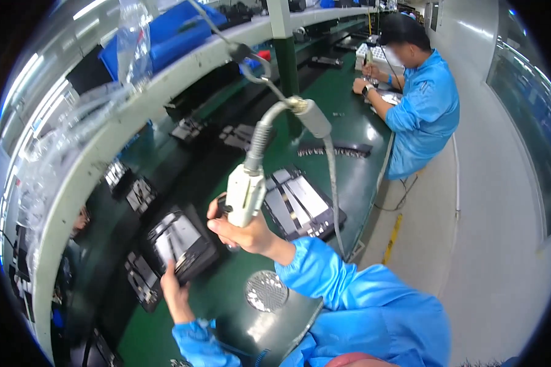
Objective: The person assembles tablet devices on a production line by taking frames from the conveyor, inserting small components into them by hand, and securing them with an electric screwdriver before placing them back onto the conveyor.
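My right hand (246, 232) is wrapped round a white electric screwdriver (246, 192), which hangs from a grey coiled cable. Its tip is hidden behind the hand. To the left, my left hand (176, 292) grips the near edge of an opened tablet (180, 235), whose pale battery and dark inner parts show. This tablet sits in a dark frame or tray, slightly tilted. A second opened tablet (297, 202) lies to the right, beyond my right wrist. Between my forearms stands a round dish (267, 291) with small shiny pieces, likely screws.
More opened devices (142, 278) lie on the left on a dark conveyor strip. A black strip (335, 150) holding small parts lies farther along the green bench (349, 177). A co-worker in blue (425, 98) works at the far right. A pale overhead rail (98, 165) curves across the left.
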`<act>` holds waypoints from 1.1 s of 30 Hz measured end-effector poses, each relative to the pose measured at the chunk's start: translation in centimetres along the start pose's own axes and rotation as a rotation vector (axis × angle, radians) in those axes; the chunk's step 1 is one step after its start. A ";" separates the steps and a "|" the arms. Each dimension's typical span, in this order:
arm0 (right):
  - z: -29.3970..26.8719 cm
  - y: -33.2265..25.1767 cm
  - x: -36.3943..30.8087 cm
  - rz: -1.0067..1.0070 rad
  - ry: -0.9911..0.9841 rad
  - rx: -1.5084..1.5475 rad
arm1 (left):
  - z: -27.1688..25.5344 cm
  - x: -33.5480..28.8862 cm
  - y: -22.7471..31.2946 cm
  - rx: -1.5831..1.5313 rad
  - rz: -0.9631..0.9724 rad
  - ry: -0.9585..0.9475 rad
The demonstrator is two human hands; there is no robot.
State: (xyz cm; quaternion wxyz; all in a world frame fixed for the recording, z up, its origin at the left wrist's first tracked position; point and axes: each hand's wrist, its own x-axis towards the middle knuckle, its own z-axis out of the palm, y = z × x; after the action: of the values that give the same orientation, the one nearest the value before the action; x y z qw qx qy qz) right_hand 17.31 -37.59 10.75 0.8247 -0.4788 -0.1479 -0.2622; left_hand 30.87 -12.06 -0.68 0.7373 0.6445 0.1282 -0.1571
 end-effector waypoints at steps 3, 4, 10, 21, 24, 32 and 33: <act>-0.9 1.5 -2.4 0.089 -0.034 -0.130 | -5.7 -11.6 -3.2 -0.105 0.145 -0.011; -1.4 2.1 -3.5 0.037 -0.058 -0.198 | -7.0 -14.5 -5.0 -0.112 0.223 0.000; -1.1 7.1 -8.5 0.074 -0.126 -0.180 | -7.0 -29.2 -11.3 -0.002 0.090 0.528; -1.3 5.4 -11.9 0.207 -0.126 0.021 | -8.3 -30.3 -13.2 0.703 0.410 0.293; -0.9 6.7 -13.0 0.233 -0.122 0.021 | -9.7 -29.5 -12.9 0.872 0.398 0.324; -0.9 7.7 -13.7 0.269 -0.146 -0.027 | -10.5 -28.0 -15.1 0.712 0.534 0.469; -1.0 7.7 -13.7 0.272 -0.158 -0.038 | -10.7 -27.9 -15.2 0.710 0.530 0.467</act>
State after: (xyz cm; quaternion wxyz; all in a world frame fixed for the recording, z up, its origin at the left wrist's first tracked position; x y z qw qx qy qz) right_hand 10.49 -31.38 -2.03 0.8292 -0.5290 -0.1414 -0.1124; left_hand -0.65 -1.40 -5.07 0.4386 0.8840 0.0604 0.1502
